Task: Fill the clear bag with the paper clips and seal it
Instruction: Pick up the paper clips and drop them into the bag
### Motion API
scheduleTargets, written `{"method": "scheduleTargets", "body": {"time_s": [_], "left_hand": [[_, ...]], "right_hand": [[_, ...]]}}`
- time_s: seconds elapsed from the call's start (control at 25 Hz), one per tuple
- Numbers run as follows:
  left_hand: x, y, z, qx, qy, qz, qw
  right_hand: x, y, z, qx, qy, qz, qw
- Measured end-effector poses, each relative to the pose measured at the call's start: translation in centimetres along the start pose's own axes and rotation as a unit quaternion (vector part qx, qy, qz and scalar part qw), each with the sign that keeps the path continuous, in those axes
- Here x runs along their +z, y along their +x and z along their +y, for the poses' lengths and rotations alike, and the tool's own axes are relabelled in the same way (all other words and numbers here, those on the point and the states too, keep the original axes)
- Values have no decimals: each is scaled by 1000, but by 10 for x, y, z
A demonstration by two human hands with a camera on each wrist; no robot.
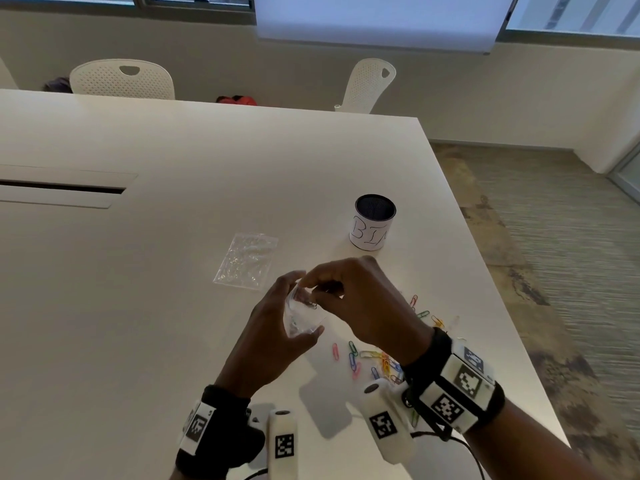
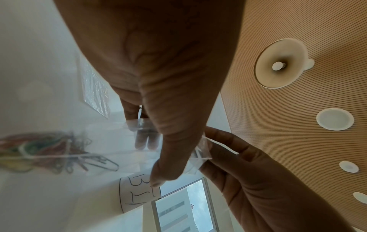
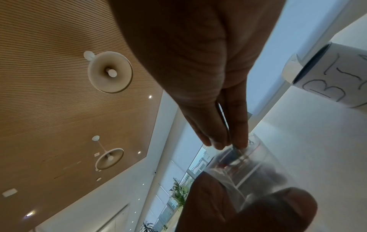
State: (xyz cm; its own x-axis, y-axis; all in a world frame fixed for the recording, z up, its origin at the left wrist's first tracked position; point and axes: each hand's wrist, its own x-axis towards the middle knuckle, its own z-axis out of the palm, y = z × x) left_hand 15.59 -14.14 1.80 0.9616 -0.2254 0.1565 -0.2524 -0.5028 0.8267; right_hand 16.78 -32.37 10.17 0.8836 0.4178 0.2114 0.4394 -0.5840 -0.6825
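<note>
My left hand (image 1: 277,327) gripped the clear bag (image 1: 301,318); my right hand (image 1: 360,299) pinched what appeared to be a paper clip (image 3: 223,116) at its mouth.

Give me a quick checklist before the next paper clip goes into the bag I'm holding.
1. Left hand grips the clear bag: ok.
2. Right hand pinches a paper clip at the bag's mouth: ok.
3. Bag mouth open wide enough: cannot tell.
4. Loose paper clips left on the white table: ok, plenty.
5. Bag sealed: not ok, not yet.
6. Spare clear bag and cup marked BIN stand apart from the hands: ok.
</note>
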Motion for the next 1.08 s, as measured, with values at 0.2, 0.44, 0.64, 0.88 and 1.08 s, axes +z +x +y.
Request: {"method": "scheduleTargets", "body": {"time_s": [0.2, 0.44, 0.64, 0.88, 1.08], "left_hand": [[2, 0, -1, 0, 14, 0, 1000], [3, -2, -5, -1, -10, 1, 1000], [8, 2, -3, 2, -8, -9, 1000], [11, 4, -5, 1, -4, -17, 1000], [11, 6, -4, -2, 0, -19, 1000]], "right_hand": [[-9, 2, 2, -20, -31, 30, 999], [-51, -17, 84, 126, -34, 82, 988], [-59, -45, 159, 232, -172, 19, 957], [-42, -54, 171, 259, -232, -67, 935], [-26, -56, 147, 203, -196, -101, 954]]}}
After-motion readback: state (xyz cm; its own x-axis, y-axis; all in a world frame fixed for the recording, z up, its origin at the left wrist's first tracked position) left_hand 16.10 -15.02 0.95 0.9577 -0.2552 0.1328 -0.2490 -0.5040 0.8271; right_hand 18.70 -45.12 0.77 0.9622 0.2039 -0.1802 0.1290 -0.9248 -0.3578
